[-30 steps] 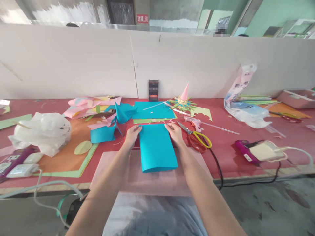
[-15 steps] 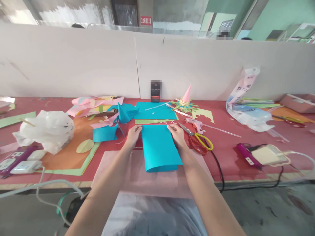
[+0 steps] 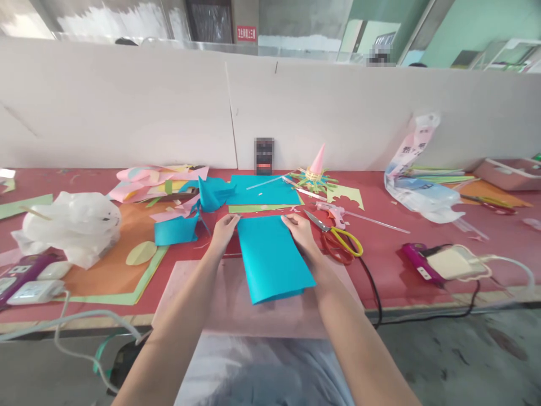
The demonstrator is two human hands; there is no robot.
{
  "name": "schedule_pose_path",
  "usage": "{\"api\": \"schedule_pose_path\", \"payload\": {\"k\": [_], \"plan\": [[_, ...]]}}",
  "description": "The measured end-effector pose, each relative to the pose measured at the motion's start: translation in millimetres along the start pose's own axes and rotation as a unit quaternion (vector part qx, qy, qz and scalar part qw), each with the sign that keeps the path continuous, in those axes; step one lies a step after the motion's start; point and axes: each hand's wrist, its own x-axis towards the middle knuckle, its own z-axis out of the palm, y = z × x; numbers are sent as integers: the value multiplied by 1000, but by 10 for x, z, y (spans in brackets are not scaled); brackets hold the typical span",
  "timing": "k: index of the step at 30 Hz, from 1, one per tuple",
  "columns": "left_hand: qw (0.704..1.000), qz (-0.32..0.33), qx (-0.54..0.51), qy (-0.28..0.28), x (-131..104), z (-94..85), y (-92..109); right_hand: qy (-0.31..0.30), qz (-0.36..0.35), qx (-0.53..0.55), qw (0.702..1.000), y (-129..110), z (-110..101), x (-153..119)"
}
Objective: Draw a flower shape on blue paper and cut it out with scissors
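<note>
A folded sheet of blue paper [image 3: 273, 256] hangs between my two hands over a pinkish board [image 3: 203, 304]. My left hand [image 3: 226, 228] pinches its far left corner, and my right hand [image 3: 298, 228] pinches the far right corner. The near end of the paper points toward me, with a second layer showing under its edge. Scissors [image 3: 336, 231] with yellow and red handles lie just right of my right hand. Beyond them is a pink glue gun [image 3: 333, 213]. Another blue sheet [image 3: 266, 190] lies flat behind my hands, and blue paper scraps [image 3: 175, 230] lie to the left.
A pink paper cone [image 3: 318, 162] with a green fringe stands at the back. Left are a white plastic bag [image 3: 71, 223] and orange paper [image 3: 110, 276]. Right are a power strip [image 3: 422, 265], plastic packaging [image 3: 426, 192] and a pink box [image 3: 507, 176]. A white partition [image 3: 147, 107] bounds the table.
The paper's near end has flattened; its rounded bend now looks like a sharper fold, slightly lower. Both hands keep their pinch at the far corners. The whole view has shifted slightly.
</note>
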Motion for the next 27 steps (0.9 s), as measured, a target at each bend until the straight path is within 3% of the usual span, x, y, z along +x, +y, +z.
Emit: {"api": "schedule_pose_path", "payload": {"k": [9,15,27], "plan": [[985,27,59,-161,-54,33,-29,-117,10,-31,993,-158,15,-79],[976,49,75,-200,-111,60,-26,-129,9,-39,991,-223,35,-120],[974,56,84,-201,-136,71,18,-128,-7,-13,992,-235,31,-113]]}}
